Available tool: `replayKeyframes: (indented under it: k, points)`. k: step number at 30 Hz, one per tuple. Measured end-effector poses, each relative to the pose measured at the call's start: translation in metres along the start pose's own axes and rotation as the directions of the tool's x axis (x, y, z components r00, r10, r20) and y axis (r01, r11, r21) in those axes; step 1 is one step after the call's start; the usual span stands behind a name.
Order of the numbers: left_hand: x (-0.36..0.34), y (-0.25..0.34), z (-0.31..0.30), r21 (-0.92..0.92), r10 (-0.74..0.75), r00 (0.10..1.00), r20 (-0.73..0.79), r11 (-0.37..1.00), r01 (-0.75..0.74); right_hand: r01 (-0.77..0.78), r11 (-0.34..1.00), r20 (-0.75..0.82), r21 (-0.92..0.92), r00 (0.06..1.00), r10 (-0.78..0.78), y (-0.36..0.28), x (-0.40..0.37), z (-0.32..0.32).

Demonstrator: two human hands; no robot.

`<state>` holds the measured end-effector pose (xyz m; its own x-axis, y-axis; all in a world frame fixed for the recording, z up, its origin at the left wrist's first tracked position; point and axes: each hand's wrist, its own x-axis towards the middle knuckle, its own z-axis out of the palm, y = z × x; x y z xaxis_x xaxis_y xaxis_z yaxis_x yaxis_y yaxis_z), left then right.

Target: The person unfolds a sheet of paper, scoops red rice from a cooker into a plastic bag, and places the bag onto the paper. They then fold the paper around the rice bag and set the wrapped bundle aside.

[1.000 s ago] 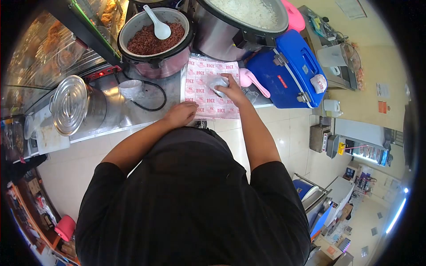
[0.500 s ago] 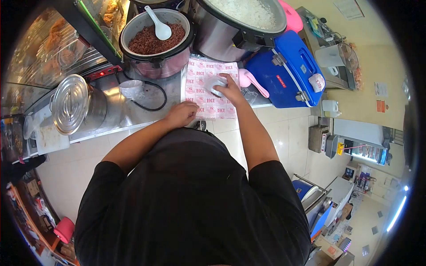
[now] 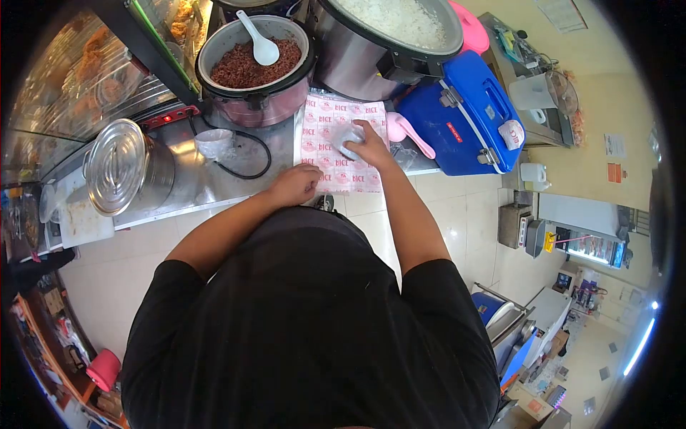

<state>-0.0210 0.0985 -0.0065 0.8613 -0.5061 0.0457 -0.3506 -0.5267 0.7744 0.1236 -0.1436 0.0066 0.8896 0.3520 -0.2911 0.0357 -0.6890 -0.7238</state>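
Observation:
Pink-printed wrapping paper (image 3: pixel 332 161) lies on the steel counter in front of me. My right hand (image 3: pixel 371 148) is closed around a small whitish, translucent bowl-like thing (image 3: pixel 344 137), on or just above the paper. Its contents are hidden. My left hand (image 3: pixel 298 184) rests on the paper's lower left edge with its fingers curled in. Whether it pinches anything does not show. A pink rice scoop (image 3: pixel 407 132) lies just right of the paper.
Behind the paper stand a pot of reddish-brown rice (image 3: pixel 239 69) with a white spoon (image 3: pixel 265 50) and a large cooker of white rice (image 3: pixel 400 28). A blue cooler box (image 3: pixel 475 118) is at right. Leftward are a plastic-covered bowl (image 3: pixel 214 144), a black cable (image 3: pixel 261 168) and a lidded steel pot (image 3: pixel 118 168).
My right hand has tilted the bowl-like thing slightly on the paper. The left hand stays in about the same place. The whole view has shifted a little.

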Motion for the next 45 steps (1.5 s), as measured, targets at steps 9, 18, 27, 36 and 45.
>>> replayKeyframes:
  k: [9,18,27,36,45]
  points:
    - [0.0,0.002,0.0,0.014,-0.028,1.0,0.005,0.999,0.028,0.261,0.944,-0.01,-0.201,0.963,-0.269,0.01,-0.012,0.026]
    - [0.0,0.003,-0.005,0.046,-0.009,0.999,0.047,0.999,0.007,0.209,0.968,-0.224,-0.141,0.945,-0.237,-0.016,-0.023,0.037]
    - [0.0,-0.003,0.003,0.006,0.032,0.997,-0.065,0.999,-0.032,0.029,0.986,-0.069,0.167,0.997,-0.018,0.008,0.004,0.017]
    - [0.0,0.005,-0.006,0.047,-0.065,0.994,0.088,0.997,0.062,-0.144,0.795,-0.042,0.589,0.977,0.208,-0.005,-0.006,-0.011]
    - [-0.004,-0.015,0.013,0.134,0.027,0.999,0.027,0.991,-0.031,0.04,0.919,-0.343,-0.392,0.921,-0.187,0.057,-0.051,-0.097]
